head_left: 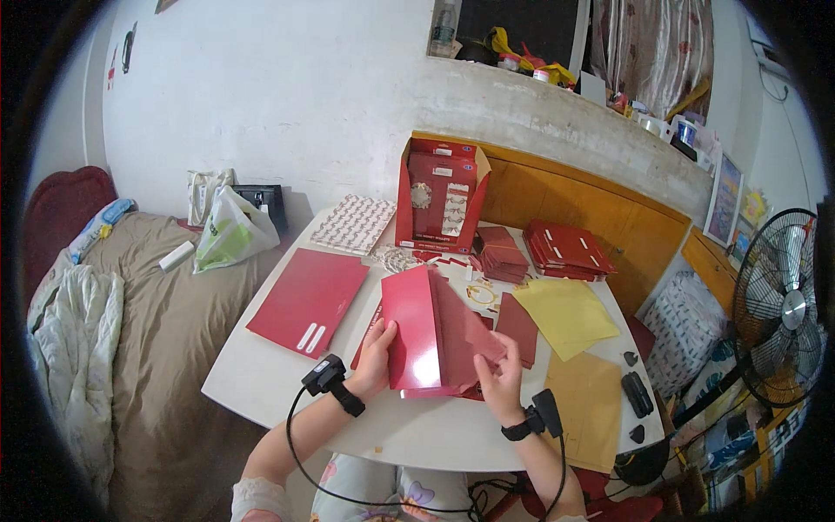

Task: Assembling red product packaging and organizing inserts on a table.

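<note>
My left hand (374, 355) grips the left edge of a glossy red card folder (412, 335), thumb in front. The folder stands tilted above the table, its shiny panel to the left. A dull red sheet (461, 335) spreads out on its right side; whether it is joined to the folder, I cannot tell. My right hand (502, 376) pinches this sheet near its lower right corner. Left of the folder lies a flat red card (310, 300) with two white slots. Behind my right hand is a small stack of dull red cards (518, 326).
An upright red display box (442, 196) stands at the back, beside patterned sheets (353, 224) and stacked red packs (567, 250). Yellow sheets (567, 315) and tan sheets (584, 413) lie right, near a black case (637, 396). A fan (787, 309) stands right; wrist-strap cables hang below my arms.
</note>
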`<state>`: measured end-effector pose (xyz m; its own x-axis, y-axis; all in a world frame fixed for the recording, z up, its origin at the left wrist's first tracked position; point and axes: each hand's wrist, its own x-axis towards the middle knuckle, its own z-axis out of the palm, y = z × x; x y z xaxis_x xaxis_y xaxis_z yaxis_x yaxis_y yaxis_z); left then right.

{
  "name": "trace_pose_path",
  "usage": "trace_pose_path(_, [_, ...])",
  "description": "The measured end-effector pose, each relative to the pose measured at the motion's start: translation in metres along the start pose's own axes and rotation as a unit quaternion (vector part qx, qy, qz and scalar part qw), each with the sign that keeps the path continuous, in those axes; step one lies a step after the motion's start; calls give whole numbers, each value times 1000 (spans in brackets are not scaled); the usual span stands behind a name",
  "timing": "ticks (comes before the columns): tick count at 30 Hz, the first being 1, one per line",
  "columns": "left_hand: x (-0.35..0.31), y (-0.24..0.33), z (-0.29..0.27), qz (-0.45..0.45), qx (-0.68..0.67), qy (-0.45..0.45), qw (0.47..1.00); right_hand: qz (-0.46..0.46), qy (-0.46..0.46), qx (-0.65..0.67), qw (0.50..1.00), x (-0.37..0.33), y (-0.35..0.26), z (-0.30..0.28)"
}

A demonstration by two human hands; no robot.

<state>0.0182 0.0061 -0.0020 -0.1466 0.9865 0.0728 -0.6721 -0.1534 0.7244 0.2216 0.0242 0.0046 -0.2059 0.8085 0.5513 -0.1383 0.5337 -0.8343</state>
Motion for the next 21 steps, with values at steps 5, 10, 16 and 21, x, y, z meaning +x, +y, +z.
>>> trace_pose_path(5, [1,2,1,35,15,-4,999,-13,98,14,995,5,-5,-12])
trace_pose_path(10, [8,-3,-13,15,-10,5,1000,-34,181,37,982,6,-9,-15])
trace_pose_path(16, [5,1,-9,-51,-54,-27,997,25,148,92,984,7,-3,-20])
trace_pose_path(21, [-5,13,1,-102,-99,-50,989,49,109,102,988,7,14,-16])
